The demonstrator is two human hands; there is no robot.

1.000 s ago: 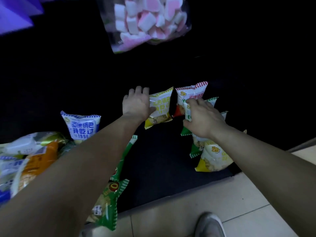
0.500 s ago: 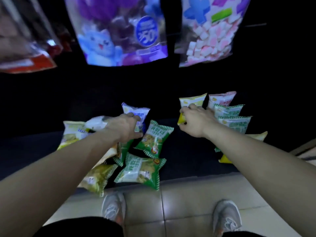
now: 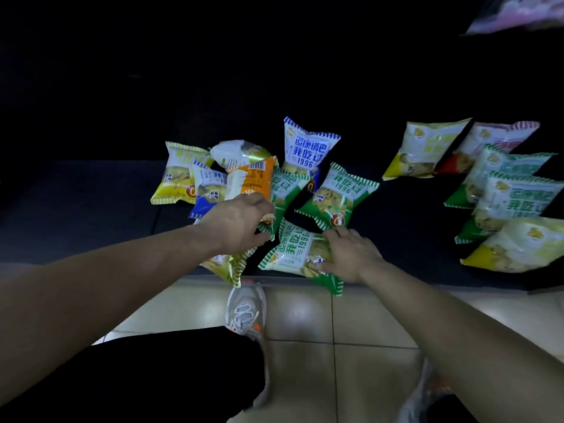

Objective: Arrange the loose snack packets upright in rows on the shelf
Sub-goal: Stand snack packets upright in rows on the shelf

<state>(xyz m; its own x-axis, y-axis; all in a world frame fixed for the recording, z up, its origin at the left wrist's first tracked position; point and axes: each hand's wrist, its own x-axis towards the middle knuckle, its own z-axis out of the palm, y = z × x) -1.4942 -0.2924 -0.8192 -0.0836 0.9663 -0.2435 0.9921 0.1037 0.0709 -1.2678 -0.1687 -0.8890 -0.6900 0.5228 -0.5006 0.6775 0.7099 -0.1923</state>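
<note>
A loose heap of snack packets lies on the dark shelf [image 3: 396,233]. My left hand [image 3: 238,222] closes on a green packet [image 3: 282,190] at the heap's middle, just under an orange packet [image 3: 251,180]. My right hand [image 3: 351,256] grips a flat green packet [image 3: 294,250] at the shelf's front edge. A blue packet [image 3: 306,148] stands upright behind; another green packet [image 3: 337,195] leans beside it. At the right, several packets stand in rows, led by a yellow packet [image 3: 424,149] and a red packet [image 3: 488,141].
The shelf's front edge [image 3: 427,283] meets a pale tiled floor [image 3: 351,325]. My white shoe [image 3: 244,312] stands close below the heap, my dark-trousered knee at the lower left. A hanging pink bag [image 3: 518,13] shows at the top right. The shelf's back is dark.
My right hand left the upright rows and moved left to the flat green packet at the front edge. My left hand shifted onto a green packet. The view turned left and down.
</note>
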